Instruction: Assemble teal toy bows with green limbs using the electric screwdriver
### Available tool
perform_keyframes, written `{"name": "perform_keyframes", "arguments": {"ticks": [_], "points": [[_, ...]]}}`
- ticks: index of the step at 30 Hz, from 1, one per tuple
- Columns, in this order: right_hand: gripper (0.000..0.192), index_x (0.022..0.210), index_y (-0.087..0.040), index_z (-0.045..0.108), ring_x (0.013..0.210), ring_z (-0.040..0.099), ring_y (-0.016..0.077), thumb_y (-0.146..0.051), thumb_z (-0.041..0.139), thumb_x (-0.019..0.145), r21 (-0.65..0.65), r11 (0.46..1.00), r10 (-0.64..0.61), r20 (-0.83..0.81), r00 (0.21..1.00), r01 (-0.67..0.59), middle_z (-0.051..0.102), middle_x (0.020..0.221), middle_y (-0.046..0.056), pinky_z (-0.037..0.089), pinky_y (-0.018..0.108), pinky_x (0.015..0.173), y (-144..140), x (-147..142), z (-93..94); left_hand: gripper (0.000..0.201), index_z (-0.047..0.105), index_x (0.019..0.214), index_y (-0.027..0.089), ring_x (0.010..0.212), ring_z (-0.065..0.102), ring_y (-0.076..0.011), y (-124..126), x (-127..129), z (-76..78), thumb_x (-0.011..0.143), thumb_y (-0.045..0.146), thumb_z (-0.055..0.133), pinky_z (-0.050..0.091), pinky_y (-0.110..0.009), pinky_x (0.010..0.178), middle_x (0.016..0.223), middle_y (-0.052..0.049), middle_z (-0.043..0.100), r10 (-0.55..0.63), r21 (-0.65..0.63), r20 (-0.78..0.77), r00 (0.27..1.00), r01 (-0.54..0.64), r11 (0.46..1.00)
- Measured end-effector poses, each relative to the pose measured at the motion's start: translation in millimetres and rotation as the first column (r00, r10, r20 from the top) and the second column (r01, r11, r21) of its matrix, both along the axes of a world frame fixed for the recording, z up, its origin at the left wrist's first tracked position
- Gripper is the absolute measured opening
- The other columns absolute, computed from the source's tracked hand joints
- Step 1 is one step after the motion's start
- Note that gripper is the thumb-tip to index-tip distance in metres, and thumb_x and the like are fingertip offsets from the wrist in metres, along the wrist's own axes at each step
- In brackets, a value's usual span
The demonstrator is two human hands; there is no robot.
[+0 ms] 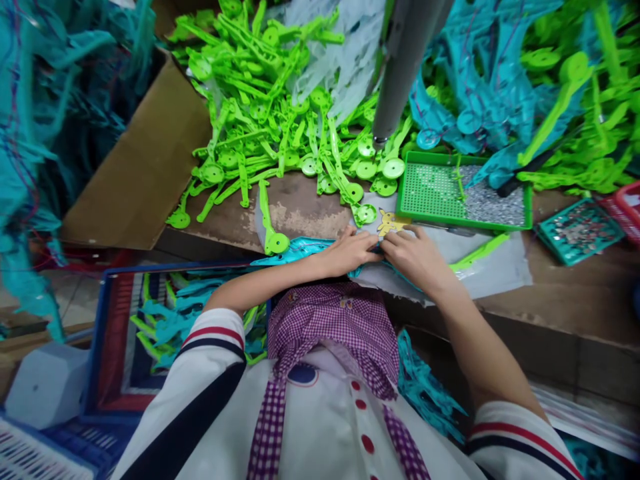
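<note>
My left hand and my right hand meet at the near edge of the wooden table, fingers pressed together on a teal plastic part that lies flat and runs off to the left. A small yellow cartoon sticker shows just beyond my fingertips. A single green plastic arm with a round end lies beside my left hand. Whether the fingers pinch a small piece between them is hidden.
A big heap of green plastic arms fills the far table. A green perforated tray of small metal bits sits ahead right, a teal tray farther right. Teal parts, a grey post, a cardboard box, a blue crate.
</note>
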State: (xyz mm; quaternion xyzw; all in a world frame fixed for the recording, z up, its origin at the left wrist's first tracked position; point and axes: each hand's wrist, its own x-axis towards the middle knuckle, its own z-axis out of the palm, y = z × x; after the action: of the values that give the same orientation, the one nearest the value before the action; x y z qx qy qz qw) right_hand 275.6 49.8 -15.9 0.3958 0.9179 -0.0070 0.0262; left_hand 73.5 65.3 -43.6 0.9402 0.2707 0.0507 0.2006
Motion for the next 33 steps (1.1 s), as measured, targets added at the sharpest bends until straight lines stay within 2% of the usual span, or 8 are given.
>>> {"name": "perform_keyframes", "arguments": {"ticks": [5,11,16,21,24,27,30,33], "points": [[0.021,0.092,-0.018,0.065,0.086,0.062,0.0223,-0.024,0.046,0.097,-0.118,0.975,-0.207,-0.166,0.964,0.189,0.069,0.094,0.009,0.038,0.038,0.088,-2,3,-9.3,0.037,0.069,0.119,0.027,0.107,0.052,-0.0237,-3,0,3.5,0.106,0.031,0.035,0.029,-0.041,0.090,0.113,-0.007,0.064,-0.006,0.068,-0.032,0.999,0.008,0.998],[0.009,0.090,-0.019,0.059,0.083,0.061,0.0224,-0.025,0.052,0.091,-0.281,0.885,-0.452,-0.333,0.827,0.371,0.067,0.092,0.008,0.038,0.033,0.070,-4,1,-21.8,0.033,0.068,0.122,0.032,0.113,0.049,-0.0240,-6,-1,-1.3,0.102,0.022,0.043,0.028,-0.044,0.090,0.137,-0.005,0.061,0.015,0.139,-0.047,0.999,-0.009,0.990],[0.004,0.083,-0.021,0.055,0.078,0.058,0.0204,-0.024,0.056,0.086,-0.326,0.820,-0.560,-0.287,0.777,0.470,0.064,0.090,0.006,0.032,0.032,0.063,-1,-3,-19.9,0.033,0.065,0.125,0.031,0.117,0.048,-0.0248,-11,-1,-1.0,0.100,0.020,0.048,0.027,-0.045,0.092,0.134,-0.006,0.063,0.041,0.168,-0.066,0.997,-0.030,0.985],[0.004,0.080,-0.021,0.057,0.083,0.060,0.0221,-0.023,0.059,0.083,-0.382,0.792,-0.576,-0.208,0.790,0.477,0.065,0.089,0.006,0.033,0.032,0.065,9,-4,-18.2,0.032,0.066,0.125,0.032,0.115,0.049,-0.0240,-9,-1,3.6,0.101,0.018,0.048,0.026,-0.045,0.092,0.123,-0.005,0.069,0.028,0.135,-0.073,0.997,-0.018,0.991],[0.011,0.086,-0.021,0.063,0.089,0.063,0.0228,-0.030,0.058,0.089,-0.446,0.823,-0.522,-0.351,0.777,0.352,0.067,0.093,0.006,0.042,0.034,0.074,4,7,-15.4,0.032,0.066,0.124,0.033,0.114,0.050,-0.0235,-4,-2,3.6,0.102,0.019,0.046,0.025,-0.044,0.090,0.124,-0.004,0.069,0.020,0.103,-0.054,0.998,-0.014,0.995],[0.021,0.098,-0.021,0.067,0.098,0.065,0.0225,-0.037,0.054,0.095,-0.475,0.851,-0.484,-0.542,0.687,0.224,0.069,0.102,0.008,0.048,0.037,0.087,-12,24,-10.8,0.032,0.067,0.124,0.033,0.112,0.051,-0.0236,-1,-2,1.1,0.102,0.020,0.048,0.024,-0.043,0.087,0.124,-0.003,0.070,0.009,0.093,-0.041,0.999,-0.005,0.996],[0.024,0.101,-0.021,0.069,0.098,0.066,0.0224,-0.038,0.051,0.098,-0.398,0.865,-0.499,-0.611,0.614,0.306,0.070,0.102,0.009,0.050,0.037,0.089,-32,33,-9.1,0.033,0.068,0.123,0.035,0.110,0.051,-0.0241,1,-2,-2.0,0.100,0.018,0.051,0.023,-0.041,0.086,0.120,-0.003,0.070,0.007,0.095,-0.033,0.999,-0.004,0.995],[0.025,0.105,-0.021,0.069,0.101,0.066,0.0226,-0.034,0.049,0.099,-0.282,0.889,-0.458,-0.591,0.664,0.361,0.071,0.105,0.009,0.050,0.037,0.089,-46,33,-13.5,0.034,0.069,0.122,0.035,0.108,0.051,-0.0238,1,-2,-3.8,0.099,0.016,0.051,0.023,-0.041,0.086,0.120,-0.004,0.070,0.004,0.102,-0.031,0.999,-0.001,0.995]]}}
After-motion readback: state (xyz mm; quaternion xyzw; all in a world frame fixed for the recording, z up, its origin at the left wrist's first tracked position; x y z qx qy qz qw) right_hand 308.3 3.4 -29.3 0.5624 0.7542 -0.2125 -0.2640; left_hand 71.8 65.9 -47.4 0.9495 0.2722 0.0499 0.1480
